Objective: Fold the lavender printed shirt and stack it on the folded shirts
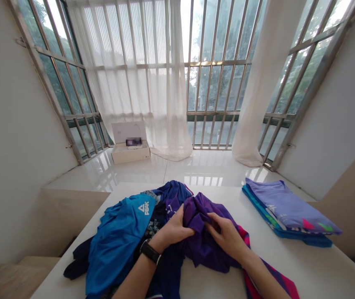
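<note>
In the head view, the purple garment [210,251], bunched on the surface [213,286] against the clothing heap [118,232], is pinched by the partly closed left hand [173,228] and right hand [229,234], presumably to control its loose folds, the folded stack [292,207] lying apart.

Daylight falls through a barred bay window [215,83] onto a glossy white sill [171,169] past the far edge of the white tabletop [274,255]. An open white box [130,156], its lid raised, stands on the sill beyond the tabletop's far left corner, a dark, partly blurred item [134,142] inside. A sheer left curtain [130,79] and a gathered right curtain [254,99] hang to the sill. Blurred greenery [193,89] shows outside; pale walls [15,124] flank the bay, and a wood-toned surface [15,280] lies low off the tabletop's left edge.
</note>
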Demonstrator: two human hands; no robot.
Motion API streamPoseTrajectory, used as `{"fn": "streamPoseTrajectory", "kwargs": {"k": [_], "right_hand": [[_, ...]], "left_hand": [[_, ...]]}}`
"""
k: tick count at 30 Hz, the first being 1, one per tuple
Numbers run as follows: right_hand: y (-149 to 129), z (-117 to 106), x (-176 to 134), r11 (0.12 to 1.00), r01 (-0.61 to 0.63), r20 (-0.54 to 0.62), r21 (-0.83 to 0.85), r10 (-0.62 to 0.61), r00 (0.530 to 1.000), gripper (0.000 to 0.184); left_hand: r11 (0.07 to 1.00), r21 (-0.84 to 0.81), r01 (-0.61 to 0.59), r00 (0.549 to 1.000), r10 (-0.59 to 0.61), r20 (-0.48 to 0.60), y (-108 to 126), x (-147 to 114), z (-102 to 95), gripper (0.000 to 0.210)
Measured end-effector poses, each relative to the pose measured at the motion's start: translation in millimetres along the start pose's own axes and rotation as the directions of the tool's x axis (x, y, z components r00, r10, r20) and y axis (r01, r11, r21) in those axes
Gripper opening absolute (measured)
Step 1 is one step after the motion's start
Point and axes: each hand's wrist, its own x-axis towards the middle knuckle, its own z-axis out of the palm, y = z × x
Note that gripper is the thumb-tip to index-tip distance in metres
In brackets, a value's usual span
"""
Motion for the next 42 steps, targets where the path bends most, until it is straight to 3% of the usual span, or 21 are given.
{"fn": "streamPoseTrajectory", "kwargs": {"k": [4, 7, 10, 12, 15, 17, 20, 23, 25, 27, 29, 31, 33, 36, 38, 42], "right_hand": [[-0.7, -9.9, 4.0, 0.997, -0.017, -0.157, 0.075, 0.028, 0.987, 0.029], [1.8, -19.7, 5.3, 0.975, -0.015, -0.297, 0.220, 0.081, 0.951, 0.029], [8.6, -28.0, 6.1, 0.904, -0.029, -0.393, 0.427, 0.214, 0.894, 0.033], [13.7, -31.0, 6.8, 0.811, -0.057, -0.390, 0.582, 0.341, 0.855, 0.036], [17.1, -32.7, 8.9, 0.630, -0.072, -0.312, 0.773, 0.477, 0.822, 0.039], [14.9, -34.4, 10.5, 0.495, -0.109, -0.192, 0.862, 0.517, 0.834, 0.042], [6.8, -40.4, 11.5, 0.289, -0.214, 0.046, 0.933, 0.495, 0.868, 0.048], [-1.7, -48.8, 9.7, 0.126, -0.288, 0.206, 0.949, 0.442, 0.873, 0.050], [-5.0, -51.8, 7.4, 0.088, -0.288, 0.223, 0.954, 0.434, 0.873, 0.056], [-5.2, -50.4, 5.1, 0.175, -0.252, 0.159, 0.952, 0.420, 0.893, 0.069], [-2.6, -44.5, 4.0, 0.431, -0.236, 0.062, 0.871, 0.381, 0.922, 0.082], [2.0, -36.7, 4.8, 0.724, -0.246, 0.005, 0.644, 0.318, 0.948, 0.087], [7.4, -30.5, 7.0, 0.885, -0.239, 0.018, 0.399, 0.253, 0.967, 0.069], [16.2, -29.4, 11.0, 0.925, -0.210, 0.028, 0.316, 0.212, 0.977, 0.036], [22.0, -33.3, 12.7, 0.896, -0.211, -0.062, 0.392, 0.254, 0.965, 0.036], [30.0, -42.0, 13.2, 0.766, -0.153, -0.265, 0.624, 0.391, 0.881, 0.038]], "left_hand": [[0.997, 0.027, 0.068, 0.989, -0.064, -0.133, 1.0, 4.6, -2.5, 0.050], [0.985, 0.122, 0.121, 0.971, -0.092, -0.221, -0.5, 6.5, -6.2, 0.033], [0.970, 0.224, 0.096, 0.964, -0.035, -0.263, -1.6, 7.9, -9.2, 0.028], [0.965, 0.255, 0.057, 0.962, 0.015, -0.272, -1.7, 8.8, -10.3, 0.026], [0.975, 0.219, 0.026, 0.963, 0.035, -0.268, -2.1, 9.8, -10.6, 0.030], [0.993, 0.117, 0.034, 0.964, -0.002, -0.265, -2.2, 9.8, -9.7, 0.036], [0.983, -0.162, 0.085, 0.960, -0.124, -0.252, 0.0, 8.0, -7.8, 0.038], [0.871, -0.465, 0.156, 0.934, -0.284, -0.219, 6.8, 5.1, -7.1, 0.033], [0.781, -0.597, 0.186, 0.913, -0.362, -0.189, 12.5, 3.7, -7.9, 0.031], [0.727, -0.659, 0.191, 0.893, -0.407, -0.190, 17.2, 3.6, -9.2, 0.031], [0.716, -0.678, 0.169, 0.872, -0.428, -0.235, 20.0, 4.5, -10.4, 0.030], [0.727, -0.671, 0.146, 0.861, -0.427, -0.275, 21.3, 5.5, -11.5, 0.028], [0.744, -0.655, 0.131, 0.857, -0.417, -0.303, 22.2, 5.9, -12.8, 0.026], [0.753, -0.646, 0.127, 0.849, -0.419, -0.322, 24.3, 4.8, -16.0, 0.025], [0.749, -0.650, 0.128, 0.844, -0.427, -0.324, 25.3, 3.5, -18.8, 0.025], [0.779, -0.622, 0.078, 0.836, -0.391, -0.385, 23.9, 1.6, -24.0, 0.027]]}}
